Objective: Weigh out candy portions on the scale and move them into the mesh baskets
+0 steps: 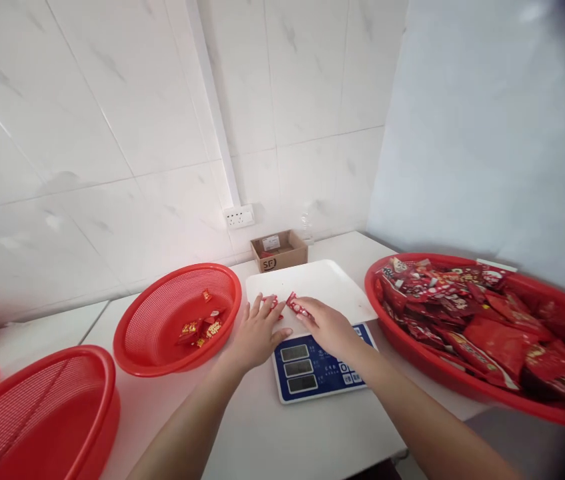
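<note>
My left hand (258,332) lies with its fingers stretched out over a small red-and-white packet (271,301) on the white scale pan (329,280). Part of that packet is hidden beneath the fingers. Beside it, my right hand (331,328) is closed on another red-and-white packet (298,306), gripped near its lower end and tilted. Both hands are over the near part of the pan. Below them is the blue panel of the electronic scale (325,381), whose three displays look dark.
A large red basket (437,392) full of red packets stands on the right. To the left, a red mesh basket (137,303) holds several small red-and-gold packets. Nearer is another red basket (105,413). A cardboard box (289,257) sits behind the scale, below a wall socket (239,216).
</note>
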The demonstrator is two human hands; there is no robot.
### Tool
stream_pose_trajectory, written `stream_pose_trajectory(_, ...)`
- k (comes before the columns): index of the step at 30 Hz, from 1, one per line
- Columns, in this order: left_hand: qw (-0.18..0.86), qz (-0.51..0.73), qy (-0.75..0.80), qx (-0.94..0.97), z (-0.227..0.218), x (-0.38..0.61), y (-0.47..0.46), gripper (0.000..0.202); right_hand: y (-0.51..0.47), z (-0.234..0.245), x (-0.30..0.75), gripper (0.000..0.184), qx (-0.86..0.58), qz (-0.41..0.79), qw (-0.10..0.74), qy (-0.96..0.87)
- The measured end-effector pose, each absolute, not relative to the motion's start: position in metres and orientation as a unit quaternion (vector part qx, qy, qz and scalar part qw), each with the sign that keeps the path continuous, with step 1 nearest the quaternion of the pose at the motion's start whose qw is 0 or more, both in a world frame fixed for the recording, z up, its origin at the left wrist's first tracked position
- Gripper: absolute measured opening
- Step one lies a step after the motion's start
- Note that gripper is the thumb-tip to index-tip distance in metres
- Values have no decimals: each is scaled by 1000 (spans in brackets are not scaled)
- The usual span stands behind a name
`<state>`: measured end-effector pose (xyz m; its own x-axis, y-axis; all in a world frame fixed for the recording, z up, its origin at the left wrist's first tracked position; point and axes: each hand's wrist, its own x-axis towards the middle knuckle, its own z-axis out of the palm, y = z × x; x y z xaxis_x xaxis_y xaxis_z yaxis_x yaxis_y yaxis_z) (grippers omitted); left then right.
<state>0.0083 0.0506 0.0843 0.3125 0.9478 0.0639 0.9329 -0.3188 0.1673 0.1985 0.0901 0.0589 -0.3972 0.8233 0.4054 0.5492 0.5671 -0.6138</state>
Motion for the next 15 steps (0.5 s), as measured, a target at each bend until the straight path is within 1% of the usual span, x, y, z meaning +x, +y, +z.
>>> stream_pose_trajectory(3,42,67,581,810,85,7,57,50,79,65,222,35,-440,164,334,-818)
stream_pose_trajectory(7,21,98,589,802,80,3,50,40,71,75,263,35,-488,130,318,-802)
stream_pose_trajectory(11,10,88,617,782,75,8,41,42,72,78,270,36,-505,118,306,-799)
stream_pose_trajectory(15,2,83,625,776,76,17,35,46,78,75,239,39,-485,111,264,-826)
